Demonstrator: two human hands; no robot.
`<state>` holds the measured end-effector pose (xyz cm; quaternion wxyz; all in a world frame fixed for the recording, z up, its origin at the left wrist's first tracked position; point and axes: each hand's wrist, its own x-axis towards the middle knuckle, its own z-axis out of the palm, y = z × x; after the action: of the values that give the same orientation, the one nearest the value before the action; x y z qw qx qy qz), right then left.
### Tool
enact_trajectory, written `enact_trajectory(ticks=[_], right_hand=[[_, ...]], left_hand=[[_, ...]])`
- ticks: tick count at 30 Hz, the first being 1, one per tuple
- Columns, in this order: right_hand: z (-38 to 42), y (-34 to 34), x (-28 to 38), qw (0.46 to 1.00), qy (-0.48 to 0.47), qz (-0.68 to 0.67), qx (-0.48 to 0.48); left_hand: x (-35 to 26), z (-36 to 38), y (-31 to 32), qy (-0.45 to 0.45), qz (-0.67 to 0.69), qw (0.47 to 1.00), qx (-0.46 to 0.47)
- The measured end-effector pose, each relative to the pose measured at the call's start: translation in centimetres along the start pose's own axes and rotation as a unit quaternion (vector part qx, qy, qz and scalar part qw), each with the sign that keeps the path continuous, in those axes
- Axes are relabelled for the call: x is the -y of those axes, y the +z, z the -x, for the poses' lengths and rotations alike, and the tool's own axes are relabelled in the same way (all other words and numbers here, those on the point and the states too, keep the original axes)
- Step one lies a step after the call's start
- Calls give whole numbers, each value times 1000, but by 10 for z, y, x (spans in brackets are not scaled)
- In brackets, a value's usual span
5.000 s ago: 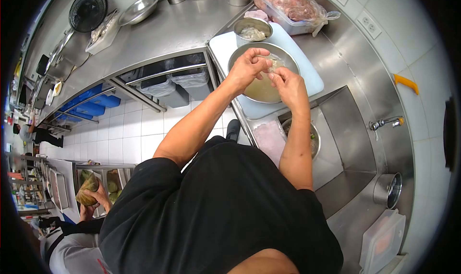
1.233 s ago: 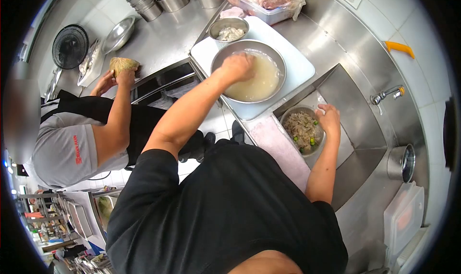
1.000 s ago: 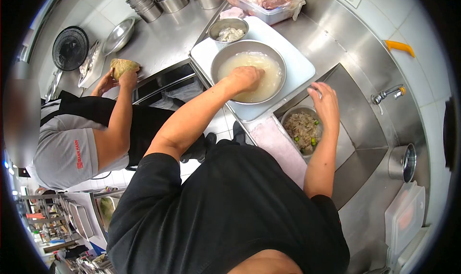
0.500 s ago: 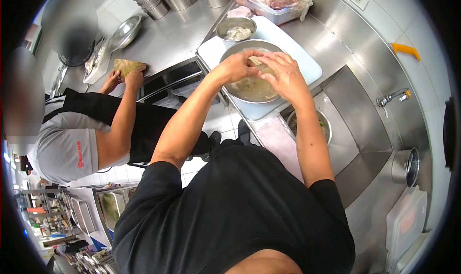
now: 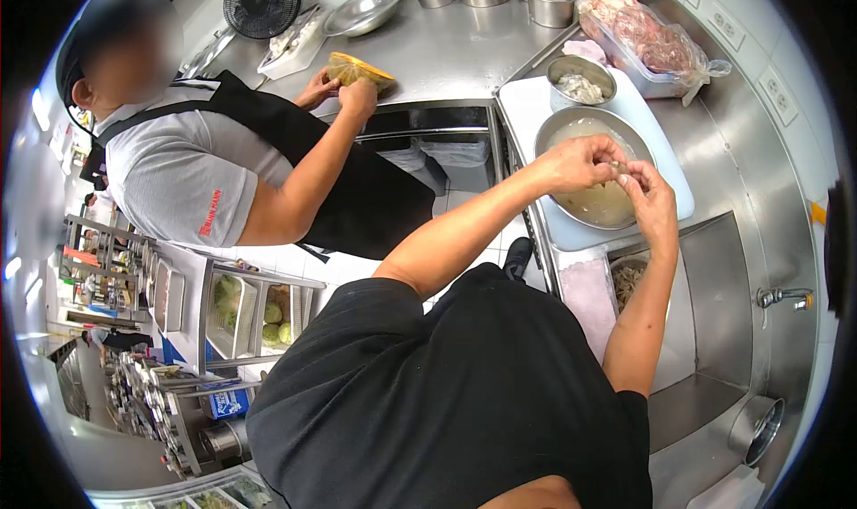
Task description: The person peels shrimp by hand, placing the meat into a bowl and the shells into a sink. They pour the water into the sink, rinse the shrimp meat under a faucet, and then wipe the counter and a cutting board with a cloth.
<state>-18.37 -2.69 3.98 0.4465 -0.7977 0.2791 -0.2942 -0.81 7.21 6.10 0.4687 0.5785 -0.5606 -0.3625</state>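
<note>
My left hand point(image 5: 582, 164) and my right hand point(image 5: 650, 197) meet over a wide metal bowl point(image 5: 543, 143) of cloudy liquid. Their fingertips are pinched together around a small greyish piece point(image 5: 617, 167), too small and covered to name. Behind the wide bowl stands a smaller metal bowl point(image 5: 562, 103) holding whitish, soft-looking pieces point(image 5: 580, 88). Both bowls rest on a pale blue-white board point(image 5: 668, 165). Close below my right forearm, a metal container point(image 5: 616, 261) in the sink holds pale brownish scraps point(image 5: 628, 283).
A steel sink point(image 5: 725, 286) with a tap point(image 5: 784, 298) lies to the right. Bagged raw meat point(image 5: 638, 32) fills a plastic tub point(image 5: 659, 81) at the back. A pink cloth point(image 5: 587, 304) covers the front edge. At left, a co-worker point(image 5: 205, 152) holds a yellow-orange wedge point(image 5: 364, 70).
The view has swung left, so the bowls appear farther right. My hands, earlier arched over the wide bowl, are now turned with fingertips pinched together. The co-worker's wedge now shows its orange side.
</note>
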Motion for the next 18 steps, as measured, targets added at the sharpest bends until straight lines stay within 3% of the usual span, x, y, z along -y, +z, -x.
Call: enact_trajectory(ticks=[5, 8, 11, 14, 17, 18], right_hand=[[8, 0, 5, 998, -49, -36, 0], [19, -12, 15, 1000, -13, 5, 8], [33, -21, 21, 998, -4, 55, -3], [45, -29, 28, 992, -46, 114, -20], [58, -39, 32, 991, -23, 129, -14], [65, -45, 29, 991, 1, 130, -30]], left_hand=[[12, -17, 5, -35, 179, 983, 22], [4, -19, 0, -106, 227, 964, 93], [-12, -14, 6, -107, 181, 971, 114], [10, -27, 17, -134, 244, 945, 171], [10, -29, 21, -135, 180, 969, 104], [16, -35, 17, -112, 67, 989, 71]])
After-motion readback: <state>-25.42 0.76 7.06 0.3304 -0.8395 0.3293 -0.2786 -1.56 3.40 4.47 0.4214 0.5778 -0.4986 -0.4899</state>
